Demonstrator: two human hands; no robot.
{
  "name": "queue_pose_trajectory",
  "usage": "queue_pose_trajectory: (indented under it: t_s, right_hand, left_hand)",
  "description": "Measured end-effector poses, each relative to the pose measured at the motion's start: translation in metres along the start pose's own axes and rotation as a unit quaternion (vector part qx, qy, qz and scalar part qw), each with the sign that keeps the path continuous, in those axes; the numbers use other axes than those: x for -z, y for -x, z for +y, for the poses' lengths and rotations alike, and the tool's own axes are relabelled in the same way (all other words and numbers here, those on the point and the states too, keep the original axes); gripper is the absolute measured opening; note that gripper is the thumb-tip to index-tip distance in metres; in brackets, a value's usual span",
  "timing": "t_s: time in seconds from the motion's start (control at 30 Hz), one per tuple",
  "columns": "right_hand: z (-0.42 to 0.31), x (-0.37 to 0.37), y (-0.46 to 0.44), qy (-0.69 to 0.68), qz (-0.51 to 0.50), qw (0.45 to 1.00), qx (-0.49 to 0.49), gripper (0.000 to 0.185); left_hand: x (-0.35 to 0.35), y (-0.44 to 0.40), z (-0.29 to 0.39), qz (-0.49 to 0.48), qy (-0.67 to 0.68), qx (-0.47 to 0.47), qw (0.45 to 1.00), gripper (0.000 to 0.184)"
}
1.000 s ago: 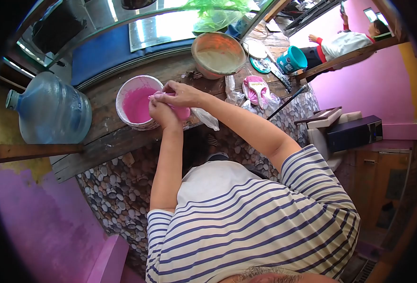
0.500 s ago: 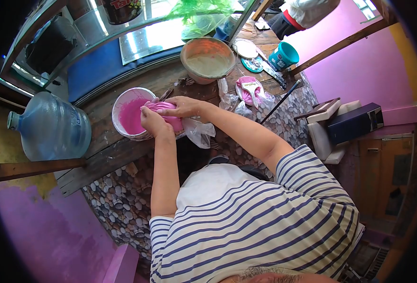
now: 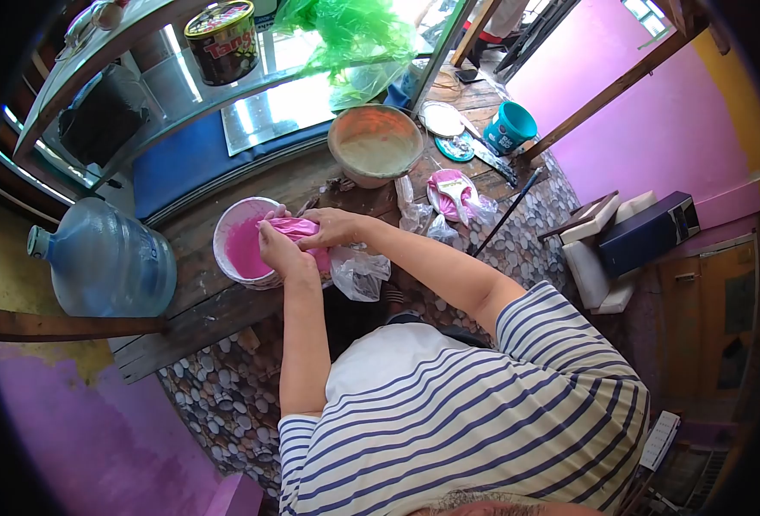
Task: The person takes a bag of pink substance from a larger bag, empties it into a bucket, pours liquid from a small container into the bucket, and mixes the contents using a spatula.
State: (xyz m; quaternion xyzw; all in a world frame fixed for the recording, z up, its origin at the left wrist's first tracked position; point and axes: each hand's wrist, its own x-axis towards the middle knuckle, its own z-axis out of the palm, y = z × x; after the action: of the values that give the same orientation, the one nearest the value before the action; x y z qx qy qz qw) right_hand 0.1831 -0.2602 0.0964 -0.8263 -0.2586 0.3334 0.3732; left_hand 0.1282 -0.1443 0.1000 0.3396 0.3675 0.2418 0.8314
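Observation:
Pink paint coats the inside of a white bucket (image 3: 227,251) on the wooden bench. Over its right rim, my left hand (image 3: 283,249) grips a bunched pink plastic bag (image 3: 292,227). My right hand (image 3: 337,227) is closed on the same bag from the right. A clear part of plastic (image 3: 361,273) hangs below my right hand. To the right, a brush (image 3: 455,191) lies on another pink-stained bag (image 3: 445,181). Behind my hands sits an orange basin (image 3: 375,142) with pale residue inside.
A large water bottle (image 3: 113,262) lies on the left of the bench (image 3: 195,314). At the back right are a teal bucket (image 3: 510,127), a white lid (image 3: 442,119) and a scraper (image 3: 493,162). A glass case holds a brown tin (image 3: 221,47). A person's legs show beyond.
The pink bag is more visible between my hands, and its clear part hangs lower. The view has shifted, bringing the tin into sight. The other person has mostly left the view.

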Motion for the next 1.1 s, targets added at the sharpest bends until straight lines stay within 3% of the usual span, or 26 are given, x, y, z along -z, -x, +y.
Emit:
queue_pose_trajectory:
  t_s: [0.17, 0.23, 0.53, 0.77, 0.87, 1.1]
  right_hand:
    - [-0.021, 0.006, 0.008, -0.042, -0.012, 0.999, -0.003, 0.072]
    - [-0.023, 0.003, 0.003, 0.022, 0.033, 0.999, 0.022, 0.07]
    - [-0.015, -0.005, -0.016, 0.082, 0.086, 0.987, 0.105, 0.061]
    - [-0.026, -0.002, -0.015, 0.07, 0.074, 0.99, 0.092, 0.058]
    - [-0.011, -0.006, -0.025, -0.002, 0.063, 0.991, 0.117, 0.054]
    - [-0.014, -0.005, -0.027, 0.022, 0.054, 0.992, 0.11, 0.052]
  left_hand:
    - [0.0, -0.007, -0.001, 0.013, 0.016, 0.006, 1.0, 0.031]
    - [0.001, -0.008, 0.0, 0.018, 0.012, 0.006, 1.0, 0.031]
    - [0.004, -0.021, -0.004, 0.022, 0.037, 0.038, 0.998, 0.033]
    - [0.004, -0.026, -0.008, 0.022, 0.04, 0.046, 0.998, 0.035]
    - [0.007, -0.032, -0.017, 0.038, 0.023, 0.04, 0.998, 0.034]
    - [0.006, -0.029, -0.024, 0.01, -0.022, -0.045, 0.999, 0.037]
